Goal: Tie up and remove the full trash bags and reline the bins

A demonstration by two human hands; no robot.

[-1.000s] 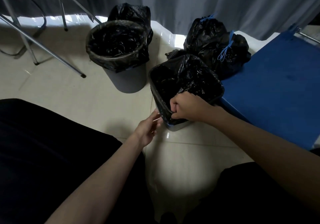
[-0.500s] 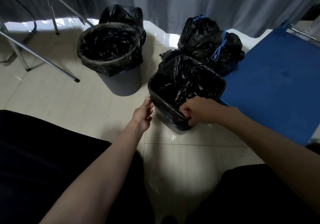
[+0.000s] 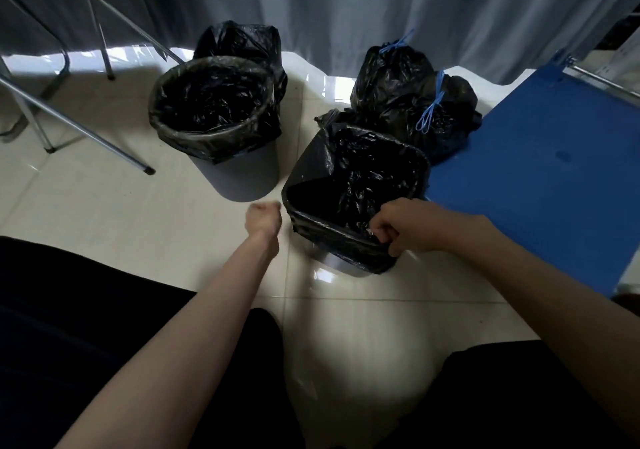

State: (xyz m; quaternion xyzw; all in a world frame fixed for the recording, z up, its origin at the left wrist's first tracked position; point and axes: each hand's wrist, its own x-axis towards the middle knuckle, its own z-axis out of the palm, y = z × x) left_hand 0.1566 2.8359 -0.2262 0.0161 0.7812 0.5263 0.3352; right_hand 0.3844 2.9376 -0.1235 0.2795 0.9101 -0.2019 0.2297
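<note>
The right hand (image 3: 405, 226) is curled over the near rim of the square bin (image 3: 356, 268), right of frame centre, and the black liner (image 3: 349, 174) is pinched there against the rim. The left hand (image 3: 262, 220) is held in a blurred, loose fist just left of the bin's near-left corner; nothing is seen in it, and contact with the bin cannot be confirmed.

The liner is folded over the near and left rims. At the far-left corner a flap is raised above the rim, not yet pulled down. That corner lies up and slightly right of the left hand, which is the nearer one; the bin's long axis runs from lower right to upper left of the frame.

Compared with half a second earlier, the left hand is withdrawn from the bin wall and closed, and the right hand is shifted rightward along the near rim.

A lined round bin (image 3: 242, 178) stands at upper left; tied bags (image 3: 398, 81) lie behind the square bin.
</note>
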